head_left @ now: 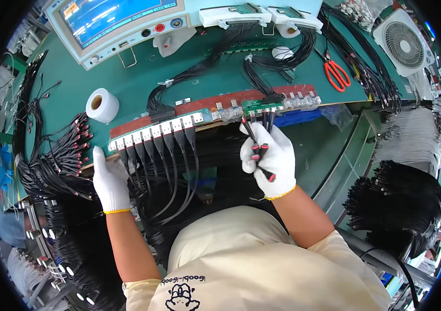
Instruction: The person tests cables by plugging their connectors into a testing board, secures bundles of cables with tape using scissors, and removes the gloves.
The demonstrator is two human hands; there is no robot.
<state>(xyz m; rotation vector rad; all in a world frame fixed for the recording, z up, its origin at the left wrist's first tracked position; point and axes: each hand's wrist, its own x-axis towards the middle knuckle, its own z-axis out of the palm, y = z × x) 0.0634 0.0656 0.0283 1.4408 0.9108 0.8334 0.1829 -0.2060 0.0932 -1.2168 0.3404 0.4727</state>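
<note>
My right hand [275, 163], in a white glove with a yellow cuff, is closed around several black cables [250, 130] with red-marked plug ends. It is in front of a small green circuit board [263, 107] on the bench edge. In its white glove, my left hand [110, 182] is by the left end of a row of white sockets [153, 131]. Its thumb points up, apart from the fingers, which are partly hidden behind hanging cables. Black cables [173, 150] are plugged into the row and hang down.
Behind the row stands a test instrument [122, 26] with a screen. A white tape roll [102, 105], red-handled scissors [336, 74] and a white fan [405, 45] are on the green bench [132, 85]. Cable bundles lie at left [57, 168] and hang at right [396, 205].
</note>
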